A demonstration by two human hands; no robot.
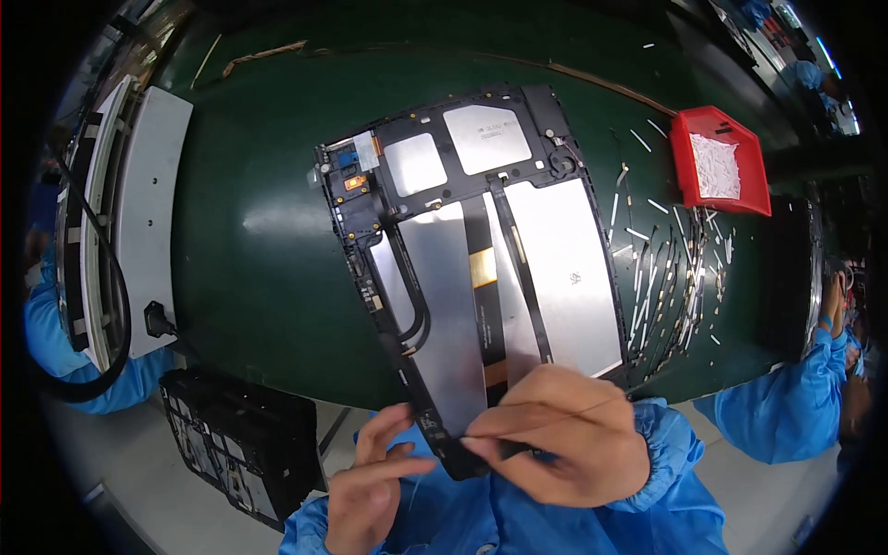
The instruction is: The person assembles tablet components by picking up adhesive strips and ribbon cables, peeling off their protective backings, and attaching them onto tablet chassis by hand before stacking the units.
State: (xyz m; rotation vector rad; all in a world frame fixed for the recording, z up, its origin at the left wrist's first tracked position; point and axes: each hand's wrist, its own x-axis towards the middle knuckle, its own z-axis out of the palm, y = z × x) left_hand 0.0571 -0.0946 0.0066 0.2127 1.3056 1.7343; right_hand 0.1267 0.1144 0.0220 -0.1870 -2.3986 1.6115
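An opened flat electronic device (433,268), with a black frame and silver plates, lies tilted on the table and reaches over its near edge. My left hand (370,486) is at the device's lower left corner, thumb and fingers apart, with nothing visible in it. Over the near end is my right hand (573,439), its thumb and fingers pinched together; what they hold is hidden. A black cable (520,268) runs down between the plates toward the right hand. A copper-coloured strip (483,268) shows between two plates.
Right of the device lie many thin black strips (689,277) and white slips (641,140). A red bin (683,165) holds white slips. White equipment (157,213) with a black cord stands at left, above stacked black frames (240,444). Blue-sleeved people (786,398) sit on both sides.
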